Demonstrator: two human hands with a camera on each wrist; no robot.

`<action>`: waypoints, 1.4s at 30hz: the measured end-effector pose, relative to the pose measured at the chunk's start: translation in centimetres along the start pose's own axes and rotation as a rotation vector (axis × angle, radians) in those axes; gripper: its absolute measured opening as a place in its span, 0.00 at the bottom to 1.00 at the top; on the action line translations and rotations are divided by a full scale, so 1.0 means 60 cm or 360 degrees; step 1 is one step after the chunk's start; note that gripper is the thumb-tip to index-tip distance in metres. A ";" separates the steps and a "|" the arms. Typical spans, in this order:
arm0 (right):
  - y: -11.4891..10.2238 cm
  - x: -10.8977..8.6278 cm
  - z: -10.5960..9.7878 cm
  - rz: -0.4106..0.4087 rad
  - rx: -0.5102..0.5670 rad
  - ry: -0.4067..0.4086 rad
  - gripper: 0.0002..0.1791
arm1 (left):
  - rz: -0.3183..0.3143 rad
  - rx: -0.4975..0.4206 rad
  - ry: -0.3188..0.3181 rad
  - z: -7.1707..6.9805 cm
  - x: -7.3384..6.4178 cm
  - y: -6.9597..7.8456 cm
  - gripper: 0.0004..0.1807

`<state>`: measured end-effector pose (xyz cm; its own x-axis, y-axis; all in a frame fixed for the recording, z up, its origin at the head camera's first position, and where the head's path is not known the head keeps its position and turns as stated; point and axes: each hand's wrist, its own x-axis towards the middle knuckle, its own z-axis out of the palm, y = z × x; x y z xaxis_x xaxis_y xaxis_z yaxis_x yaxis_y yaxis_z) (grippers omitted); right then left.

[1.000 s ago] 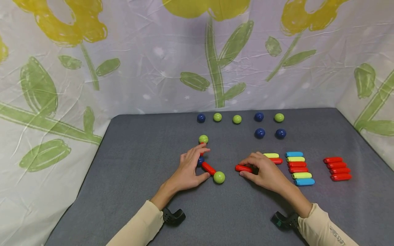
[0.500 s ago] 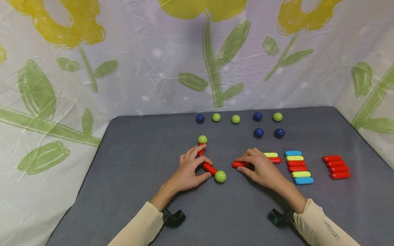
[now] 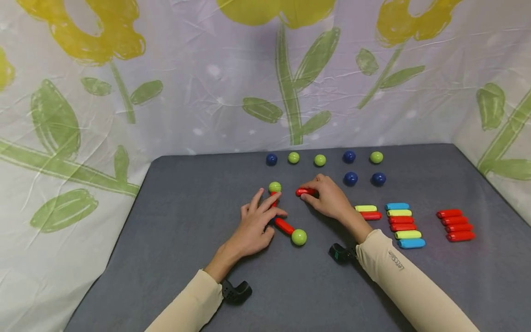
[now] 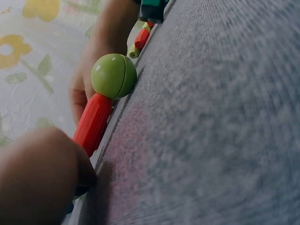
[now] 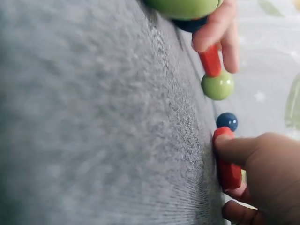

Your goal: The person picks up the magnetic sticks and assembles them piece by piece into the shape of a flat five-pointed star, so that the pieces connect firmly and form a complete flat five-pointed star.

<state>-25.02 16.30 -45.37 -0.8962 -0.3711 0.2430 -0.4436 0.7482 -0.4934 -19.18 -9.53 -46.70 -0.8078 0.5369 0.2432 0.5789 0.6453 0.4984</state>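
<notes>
My right hand [image 3: 327, 197] pinches a red rod [image 3: 304, 192] between thumb and fingers, low over the table and right of the far green ball [image 3: 274, 186]. A bent chain lies by my left hand [image 3: 254, 226]: that green ball, a red rod [image 3: 273, 200], a blue ball mostly hidden under the fingers, another red rod [image 3: 284, 226] and a near green ball [image 3: 298, 237]. The fingers of my left hand are spread over the chain's bend, and its thumb lies beside the blue ball. In the left wrist view, the near green ball [image 4: 114, 76] sits at its rod's end.
Loose blue balls [image 3: 349, 157] and green balls [image 3: 320, 160] stand along the table's back. Rows of blue, yellow and red rods [image 3: 401, 220] lie at the right, with more red rods [image 3: 458, 228] further right. A flowered cloth [image 3: 207, 92] hangs behind the grey table [image 3: 199, 193].
My right hand has carried its red rod left and away from me, towards the far green ball. My left thumb has drawn back from the near rod, and the left fingers have spread.
</notes>
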 end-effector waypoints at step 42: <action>-0.054 -0.129 -0.019 0.0431 0.0119 0.0080 0.13 | 0.0232 0.0023 -0.0490 -0.002 0.003 0.105 0.18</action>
<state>-16.66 17.33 -44.70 -0.9818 -0.1341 0.1342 -0.1884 0.7730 -0.6059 -15.69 -5.45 -43.39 -0.6461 0.7618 0.0471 0.6894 0.5560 0.4644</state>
